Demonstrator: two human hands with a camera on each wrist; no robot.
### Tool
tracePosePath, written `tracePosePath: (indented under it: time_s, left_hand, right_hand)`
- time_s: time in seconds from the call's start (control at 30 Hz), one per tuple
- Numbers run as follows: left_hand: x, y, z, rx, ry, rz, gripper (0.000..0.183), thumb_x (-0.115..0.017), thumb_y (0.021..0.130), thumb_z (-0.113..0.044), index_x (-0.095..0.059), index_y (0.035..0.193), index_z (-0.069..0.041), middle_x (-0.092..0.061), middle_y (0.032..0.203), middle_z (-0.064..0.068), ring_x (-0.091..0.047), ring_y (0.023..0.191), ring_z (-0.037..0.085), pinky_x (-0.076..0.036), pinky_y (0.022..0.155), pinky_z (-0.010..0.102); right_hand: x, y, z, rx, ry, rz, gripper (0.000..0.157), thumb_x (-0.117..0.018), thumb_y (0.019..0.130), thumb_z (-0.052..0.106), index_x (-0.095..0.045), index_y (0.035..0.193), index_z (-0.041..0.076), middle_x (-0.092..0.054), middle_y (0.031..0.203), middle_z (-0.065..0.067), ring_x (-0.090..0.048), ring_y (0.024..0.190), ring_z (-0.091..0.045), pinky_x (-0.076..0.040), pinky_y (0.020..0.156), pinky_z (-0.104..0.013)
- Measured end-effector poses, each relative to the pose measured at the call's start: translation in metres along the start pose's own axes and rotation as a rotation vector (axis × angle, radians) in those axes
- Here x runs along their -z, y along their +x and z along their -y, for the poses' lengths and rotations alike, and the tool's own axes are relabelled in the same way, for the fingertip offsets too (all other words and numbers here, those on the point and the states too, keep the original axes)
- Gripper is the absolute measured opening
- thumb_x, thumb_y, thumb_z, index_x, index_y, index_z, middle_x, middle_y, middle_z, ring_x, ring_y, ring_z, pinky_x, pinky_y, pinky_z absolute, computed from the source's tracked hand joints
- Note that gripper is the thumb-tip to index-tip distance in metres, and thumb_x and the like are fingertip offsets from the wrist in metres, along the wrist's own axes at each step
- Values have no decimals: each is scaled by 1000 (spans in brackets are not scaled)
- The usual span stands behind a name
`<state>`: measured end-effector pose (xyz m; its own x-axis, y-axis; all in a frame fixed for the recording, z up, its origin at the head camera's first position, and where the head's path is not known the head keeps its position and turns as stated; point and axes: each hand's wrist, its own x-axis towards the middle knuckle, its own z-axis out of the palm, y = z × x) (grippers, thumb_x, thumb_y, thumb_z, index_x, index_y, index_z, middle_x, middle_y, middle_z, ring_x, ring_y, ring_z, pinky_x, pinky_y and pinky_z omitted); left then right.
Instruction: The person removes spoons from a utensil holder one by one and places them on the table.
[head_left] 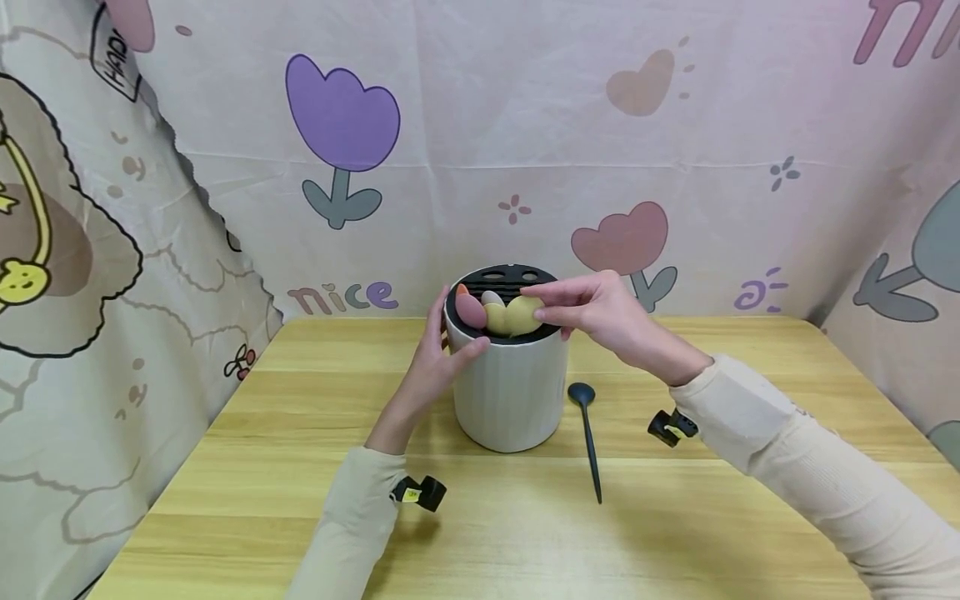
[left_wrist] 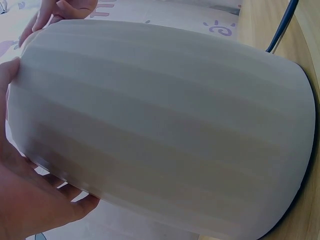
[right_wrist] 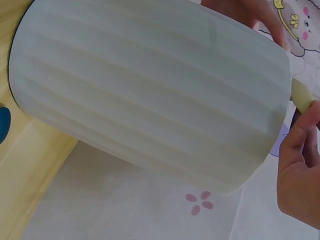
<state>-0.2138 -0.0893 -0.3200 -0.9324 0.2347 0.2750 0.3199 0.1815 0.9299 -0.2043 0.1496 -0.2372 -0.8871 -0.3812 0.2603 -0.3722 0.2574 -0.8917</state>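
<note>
A white ribbed utensil holder (head_left: 510, 396) with a black slotted top (head_left: 506, 277) stands upright on the wooden table. My left hand (head_left: 442, 358) grips its left side near the rim, thumb in front; in the left wrist view its fingers curl along the wall. With thumb and fingers, my right hand (head_left: 600, 315) pinches a yellow rounded piece, like a spoon head (head_left: 522, 316), above the holder's front opening. Beside it show another yellow rounded piece (head_left: 495, 319), a pink one (head_left: 471, 311), and small grey (head_left: 491, 297) and orange (head_left: 461, 290) parts. Their lower ends are hidden inside.
To the right of the holder, a dark spoon (head_left: 590, 442) lies on the wooden table (head_left: 300, 483), its bowl toward the back. A printed cloth (head_left: 465, 108) hangs behind the table, with more cloth at both sides.
</note>
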Motion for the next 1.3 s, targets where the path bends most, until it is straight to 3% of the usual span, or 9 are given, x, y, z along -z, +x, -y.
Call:
tracePosePath:
  time_s: [0.07, 0.47, 0.87, 1.13, 1.3]
  left_hand:
    - [0, 0, 0, -1, 2, -3, 95, -61, 82, -42, -7, 156, -18, -12, 159, 7, -17, 142, 32, -18, 112, 56]
    - [0, 0, 2, -1, 0, -8, 95, -61, 82, -42, -7, 156, -18, -12, 159, 7, -17, 142, 33, -18, 112, 56]
    - [1, -1, 2, 17, 6, -10, 97, -62, 81, -45, -6, 156, -19, -12, 159, 5, -18, 142, 31, -18, 112, 54]
    - [0, 0, 1, 8, -16, -8, 98, -63, 81, -48, -7, 156, -20, -12, 159, 5, -18, 142, 35, -21, 111, 56]
    - [-1, 0, 0, 4, -6, -8, 100, -64, 80, -51, -7, 156, -19, -12, 159, 6, -17, 142, 36, -20, 111, 57]
  right_hand:
    - [1, 0, 2, 1, -16, -2, 32, -71, 86, 4, -69, 118, 0, -72, 87, -4, -59, 63, -15, -52, 61, -29]
    - [7, 1, 16, -28, 28, -21, 32, -74, 82, 6, -69, 113, -2, -73, 90, -4, -60, 65, -21, -49, 60, -28]
    - [14, 2, 27, 42, 38, -51, 27, -74, 82, 5, -71, 108, -3, -73, 84, -2, -63, 67, -14, -54, 67, -28]
    - [17, 3, 32, 143, 9, -65, 24, -71, 85, 3, -69, 108, -6, -72, 88, -7, -61, 63, -17, -52, 59, -27]
    - [18, 0, 41, 191, 8, -86, 22, -68, 86, -2, -68, 108, -7, -70, 81, -3, -53, 56, -14, -47, 55, -25]
